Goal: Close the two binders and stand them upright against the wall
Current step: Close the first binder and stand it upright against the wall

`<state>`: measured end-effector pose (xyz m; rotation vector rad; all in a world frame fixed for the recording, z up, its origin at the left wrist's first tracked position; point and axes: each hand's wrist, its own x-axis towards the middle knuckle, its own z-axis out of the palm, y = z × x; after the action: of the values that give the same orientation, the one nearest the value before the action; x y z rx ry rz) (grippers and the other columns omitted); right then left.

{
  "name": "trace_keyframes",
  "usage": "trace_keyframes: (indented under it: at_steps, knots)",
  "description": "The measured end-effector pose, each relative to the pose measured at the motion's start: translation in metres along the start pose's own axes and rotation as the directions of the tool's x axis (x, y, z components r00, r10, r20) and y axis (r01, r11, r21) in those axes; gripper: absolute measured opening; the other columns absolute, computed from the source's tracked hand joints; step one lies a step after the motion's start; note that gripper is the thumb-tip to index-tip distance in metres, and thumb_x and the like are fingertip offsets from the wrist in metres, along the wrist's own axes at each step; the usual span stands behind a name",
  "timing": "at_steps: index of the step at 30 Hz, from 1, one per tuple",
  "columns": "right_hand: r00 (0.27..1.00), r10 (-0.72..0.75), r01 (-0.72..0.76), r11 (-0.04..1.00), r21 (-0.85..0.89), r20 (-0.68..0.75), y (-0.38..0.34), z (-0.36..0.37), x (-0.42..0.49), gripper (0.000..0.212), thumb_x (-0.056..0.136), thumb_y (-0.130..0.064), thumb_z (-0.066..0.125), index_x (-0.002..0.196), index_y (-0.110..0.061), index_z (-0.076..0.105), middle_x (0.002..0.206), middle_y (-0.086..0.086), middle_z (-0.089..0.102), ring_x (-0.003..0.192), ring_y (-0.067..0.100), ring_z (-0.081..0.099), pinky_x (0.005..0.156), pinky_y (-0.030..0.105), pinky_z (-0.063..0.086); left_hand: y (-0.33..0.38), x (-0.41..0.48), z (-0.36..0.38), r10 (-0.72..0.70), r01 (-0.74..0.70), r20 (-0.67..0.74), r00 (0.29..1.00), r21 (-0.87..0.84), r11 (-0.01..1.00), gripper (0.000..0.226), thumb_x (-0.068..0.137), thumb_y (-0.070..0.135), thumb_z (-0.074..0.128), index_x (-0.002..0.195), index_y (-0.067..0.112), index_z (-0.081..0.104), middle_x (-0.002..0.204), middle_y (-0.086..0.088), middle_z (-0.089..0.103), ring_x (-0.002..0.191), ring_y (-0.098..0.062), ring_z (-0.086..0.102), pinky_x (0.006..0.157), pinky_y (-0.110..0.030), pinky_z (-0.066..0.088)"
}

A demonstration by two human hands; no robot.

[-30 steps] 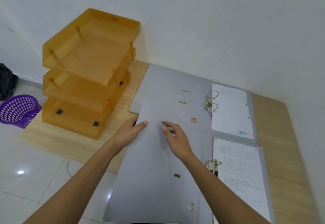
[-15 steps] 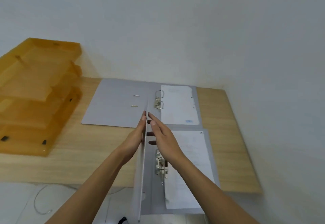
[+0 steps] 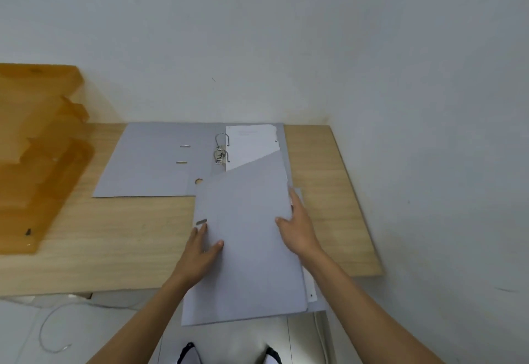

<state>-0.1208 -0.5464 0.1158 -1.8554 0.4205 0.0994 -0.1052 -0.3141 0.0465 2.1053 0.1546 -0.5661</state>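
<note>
Against the white wall [image 3: 257,34], the far binder [image 3: 160,160] lies open on the counter [image 3: 114,235]; the near binder [image 3: 246,243] lies closed under flat left hand [image 3: 200,252], right hand [image 3: 297,229] gripping its edge. Squaring its covers before lifting seems wise.

Your head camera looked steeply down and forward at the desk [image 3: 128,246], close, facing the wall [image 3: 257,34].
</note>
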Motion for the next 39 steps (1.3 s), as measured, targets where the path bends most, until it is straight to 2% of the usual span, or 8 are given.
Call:
trace_keyframes:
  at_steps: [3, 8, 15, 20, 28, 31, 36, 39]
  knots:
    - [0.993, 0.089, -0.088, 0.996, 0.02, -0.074, 0.032, -0.021, 0.006, 0.079, 0.09, 0.008, 0.052, 0.159, -0.019, 0.025, 0.151, -0.005, 0.047, 0.127, 0.01, 0.05, 0.099, 0.014, 0.038, -0.01, -0.005, 0.008, -0.104, 0.102, -0.036, 0.994, -0.06, 0.993, 0.086, 0.092, 0.043, 0.065, 0.161, 0.024, 0.017, 0.162, -0.008, 0.034, 0.143, -0.032, 0.043, 0.112, -0.042, 0.035]
    - [0.985, 0.151, -0.158, 0.983, -0.089, -0.079, 0.068, -0.031, 0.015, 0.083, 0.093, -0.004, 0.06, 0.161, -0.021, 0.017, 0.159, 0.002, 0.039, 0.14, 0.021, 0.044, 0.109, 0.023, 0.034, -0.014, -0.007, 0.029, -0.184, 0.175, -0.076, 0.98, -0.112, 0.978, 0.084, 0.089, 0.039, 0.071, 0.156, 0.016, 0.026, 0.152, -0.011, 0.05, 0.134, -0.035, 0.052, 0.103, -0.04, 0.041]
    - [0.968, 0.25, -0.241, 0.893, -0.38, -0.027, 0.113, -0.03, 0.021, 0.087, 0.088, -0.029, 0.071, 0.159, -0.027, 0.02, 0.153, 0.014, 0.036, 0.138, 0.033, 0.041, 0.108, 0.039, 0.041, -0.011, -0.011, 0.046, -0.264, 0.254, -0.085, 0.961, -0.111, 0.961, 0.08, 0.089, 0.036, 0.071, 0.15, 0.006, 0.03, 0.147, -0.019, 0.051, 0.131, -0.038, 0.053, 0.099, -0.039, 0.043]
    - [0.971, 0.224, -0.12, 0.749, -0.651, 0.08, 0.127, -0.015, 0.015, 0.068, 0.088, -0.027, 0.066, 0.15, -0.023, 0.039, 0.168, 0.009, 0.008, 0.151, 0.031, 0.021, 0.116, 0.039, 0.033, -0.011, -0.015, 0.055, -0.25, 0.24, -0.111, 0.962, -0.096, 0.966, 0.077, 0.087, 0.028, 0.075, 0.148, 0.007, 0.034, 0.145, -0.018, 0.052, 0.131, -0.036, 0.052, 0.102, -0.04, 0.043]
    - [0.947, 0.292, -0.194, 0.852, -0.486, 0.136, 0.127, 0.012, 0.021, 0.072, 0.092, -0.024, 0.058, 0.155, -0.012, 0.026, 0.169, 0.012, 0.007, 0.156, 0.031, 0.007, 0.125, 0.044, 0.018, -0.02, 0.0, 0.049, -0.266, 0.249, -0.08, 0.961, -0.173, 0.953, 0.079, 0.077, 0.02, 0.084, 0.143, 0.007, 0.043, 0.132, -0.006, 0.059, 0.12, -0.031, 0.061, 0.1, -0.04, 0.049]
    - [0.945, 0.302, -0.229, 0.882, -0.413, 0.121, 0.128, 0.014, 0.02, 0.07, 0.094, -0.025, 0.057, 0.156, -0.012, 0.027, 0.17, 0.011, 0.006, 0.157, 0.03, 0.005, 0.126, 0.044, 0.015, -0.026, 0.011, 0.043, -0.311, 0.286, -0.04, 0.95, -0.293, 0.912, 0.073, 0.067, 0.019, 0.09, 0.132, 0.009, 0.058, 0.123, -0.008, 0.071, 0.101, -0.025, 0.07, 0.085, -0.038, 0.057]
    - [0.925, 0.353, -0.286, 0.892, -0.351, 0.141, 0.123, 0.017, 0.016, 0.065, 0.102, -0.041, 0.046, 0.159, -0.023, 0.021, 0.171, 0.0, -0.004, 0.157, 0.027, -0.008, 0.125, 0.053, 0.002, -0.004, 0.021, 0.033, -0.411, 0.411, 0.129, 0.902, -0.541, 0.734, 0.048, 0.086, 0.061, 0.062, 0.101, 0.017, 0.074, 0.098, -0.007, 0.078, 0.084, -0.024, 0.071, 0.07, -0.035, 0.053]
    - [0.928, 0.366, -0.335, 0.901, -0.274, 0.069, 0.111, 0.014, 0.013, 0.061, 0.105, -0.044, 0.035, 0.16, -0.028, 0.015, 0.171, -0.004, -0.004, 0.157, 0.023, -0.009, 0.124, 0.052, -0.003, 0.018, 0.023, 0.037, -0.344, 0.436, 0.268, 0.9, -0.579, 0.689, 0.067, 0.085, 0.075, 0.049, 0.117, 0.022, 0.072, 0.111, -0.01, 0.076, 0.098, -0.026, 0.071, 0.079, -0.039, 0.053]
